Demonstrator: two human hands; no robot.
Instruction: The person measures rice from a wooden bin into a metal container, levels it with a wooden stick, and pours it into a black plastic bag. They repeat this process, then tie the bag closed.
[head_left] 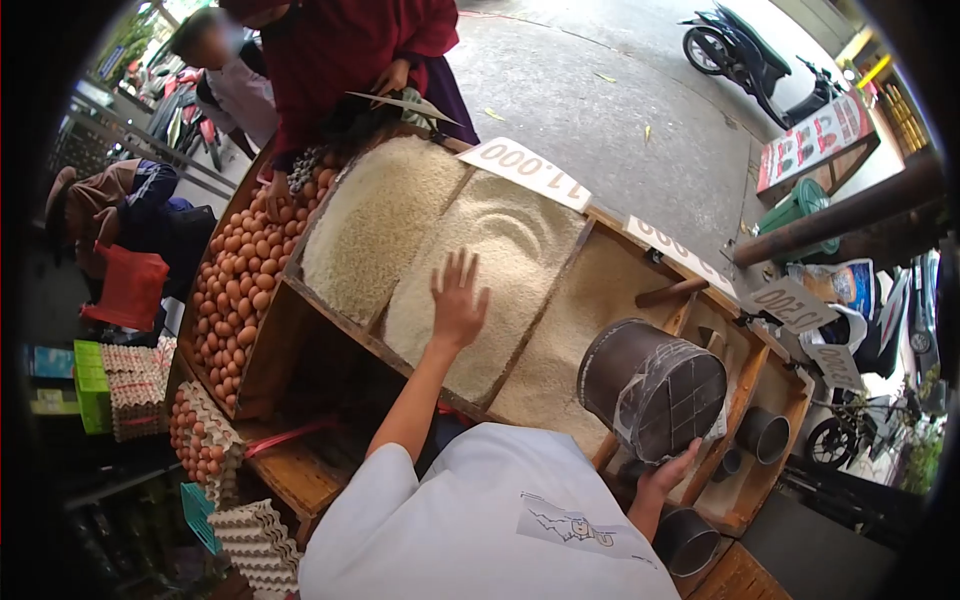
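A wide wooden partitioned bin [300,345] holds heaps of pale rice grain [510,245] in side-by-side compartments, with a pile of brown eggs [238,285] in the end compartment. The left hand [458,302] lies flat on the middle heap, fingers spread wide, holding nothing. The right hand [668,472] is curled under a dark cylindrical metal can [650,388] whose mouth is covered in clear plastic; the can is held above the bin's smaller compartments, well apart from the left hand. A white price card [527,172] on the far rim reads "11.000".
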